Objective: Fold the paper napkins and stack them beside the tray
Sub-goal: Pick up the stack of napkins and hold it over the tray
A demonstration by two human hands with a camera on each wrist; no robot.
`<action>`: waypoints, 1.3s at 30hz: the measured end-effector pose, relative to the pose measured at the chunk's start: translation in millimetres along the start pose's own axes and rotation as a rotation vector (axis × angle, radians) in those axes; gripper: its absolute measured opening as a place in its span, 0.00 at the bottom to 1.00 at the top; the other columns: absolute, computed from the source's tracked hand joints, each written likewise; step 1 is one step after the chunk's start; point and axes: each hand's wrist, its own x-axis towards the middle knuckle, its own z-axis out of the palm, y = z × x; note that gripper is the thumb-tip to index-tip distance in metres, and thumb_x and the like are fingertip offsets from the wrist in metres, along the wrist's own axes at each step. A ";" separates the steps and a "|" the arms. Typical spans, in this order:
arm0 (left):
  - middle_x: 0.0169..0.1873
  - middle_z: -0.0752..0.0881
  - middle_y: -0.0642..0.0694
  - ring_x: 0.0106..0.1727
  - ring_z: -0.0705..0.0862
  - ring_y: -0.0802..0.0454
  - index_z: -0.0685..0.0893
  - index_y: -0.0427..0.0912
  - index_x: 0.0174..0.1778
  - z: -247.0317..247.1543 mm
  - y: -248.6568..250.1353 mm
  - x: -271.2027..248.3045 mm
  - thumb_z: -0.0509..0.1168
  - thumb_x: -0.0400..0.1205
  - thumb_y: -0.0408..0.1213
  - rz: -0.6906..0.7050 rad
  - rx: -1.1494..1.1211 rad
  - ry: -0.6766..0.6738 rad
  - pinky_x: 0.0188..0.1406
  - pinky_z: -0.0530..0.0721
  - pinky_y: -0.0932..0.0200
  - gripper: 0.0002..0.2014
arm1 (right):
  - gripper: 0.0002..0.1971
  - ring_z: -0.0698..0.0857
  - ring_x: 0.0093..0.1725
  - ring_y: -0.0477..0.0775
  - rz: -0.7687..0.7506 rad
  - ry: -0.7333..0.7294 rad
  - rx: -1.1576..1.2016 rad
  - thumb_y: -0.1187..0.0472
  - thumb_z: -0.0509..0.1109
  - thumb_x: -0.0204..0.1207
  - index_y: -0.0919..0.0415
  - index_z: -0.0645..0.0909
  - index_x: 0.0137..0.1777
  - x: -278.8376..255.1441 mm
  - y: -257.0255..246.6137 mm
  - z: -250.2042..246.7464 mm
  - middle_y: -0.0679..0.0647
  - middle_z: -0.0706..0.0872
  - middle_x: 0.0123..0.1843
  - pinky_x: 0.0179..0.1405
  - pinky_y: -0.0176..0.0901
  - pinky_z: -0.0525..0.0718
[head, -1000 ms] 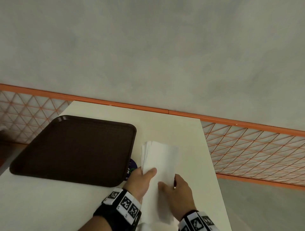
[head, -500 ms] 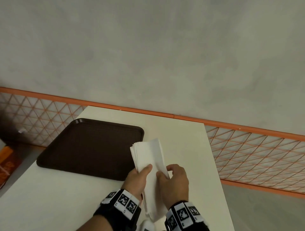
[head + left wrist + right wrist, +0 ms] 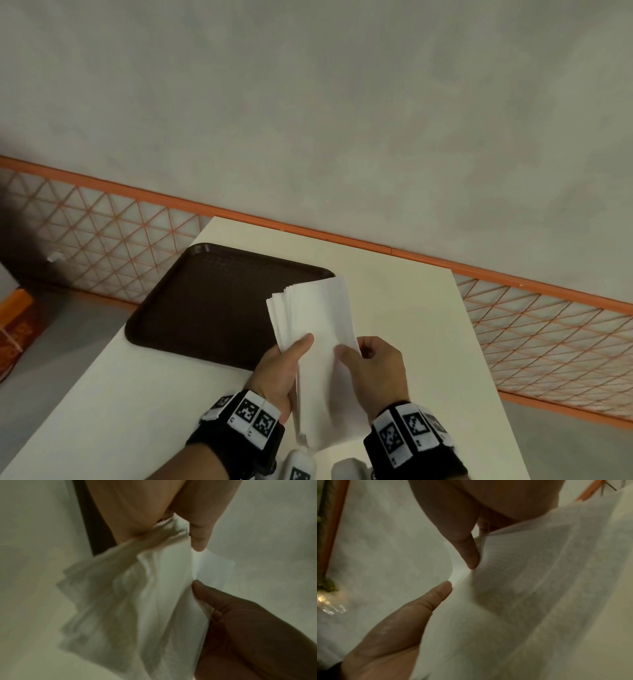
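1. Wrist bands [image 3: 251,416] with black-white markers on both wrists, nearest in the head view; two white devices at the near edge, cropped.
2. Left hand [image 3: 279,371] grips a stack of white napkins [image 3: 317,346] from the left, thumb on top, fingers under it.
3. Right hand [image 3: 371,368] pinches the top sheet's right edge, thumb on top, fingers curled.
4. Left wrist view alone shows the stack's underside: sheets fanned loose and rumpled, top sheet [image 3: 213,566] peeled off to the right. Blurry.
5. Right wrist view alone shows thumb and index finger [image 3: 469,553] closing on that sheet's edge.
6. Napkins are held up above the white table [image 3: 404,308]; their far left corner overlaps the tray in the picture.
7. Brown tray [image 3: 212,301] lies on the table, left of the hands.
8. Farther: orange mesh rail [image 3: 534,339], grey floor.
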 end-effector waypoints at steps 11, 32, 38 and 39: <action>0.53 0.90 0.37 0.56 0.87 0.36 0.84 0.40 0.62 -75.6 56.5 -4.8 0.70 0.74 0.45 0.015 -0.086 -0.128 0.56 0.83 0.42 0.21 | 0.04 0.88 0.44 0.55 -0.044 0.023 0.041 0.56 0.76 0.71 0.52 0.83 0.42 -10.8 -45.4 64.1 0.49 0.90 0.41 0.50 0.58 0.88; 0.56 0.89 0.36 0.60 0.86 0.37 0.85 0.39 0.63 -148.3 89.9 25.2 0.75 0.71 0.44 0.048 -0.057 -0.024 0.68 0.78 0.36 0.25 | 0.10 0.89 0.45 0.62 0.158 -0.281 0.357 0.60 0.74 0.76 0.64 0.83 0.53 9.5 -55.2 116.5 0.60 0.91 0.49 0.37 0.52 0.86; 0.53 0.90 0.39 0.58 0.87 0.39 0.87 0.40 0.60 -160.8 104.3 42.9 0.75 0.69 0.48 0.065 0.012 0.046 0.66 0.79 0.37 0.25 | 0.08 0.89 0.53 0.68 0.171 -0.237 0.395 0.64 0.73 0.77 0.64 0.83 0.54 25.5 -53.5 136.5 0.62 0.91 0.51 0.54 0.69 0.87; 0.52 0.90 0.39 0.58 0.87 0.39 0.87 0.40 0.59 -162.6 106.7 46.2 0.75 0.68 0.49 0.069 0.031 0.060 0.66 0.79 0.38 0.25 | 0.08 0.89 0.53 0.68 0.182 -0.233 0.390 0.63 0.72 0.78 0.63 0.83 0.54 28.7 -52.4 139.5 0.62 0.91 0.51 0.54 0.70 0.86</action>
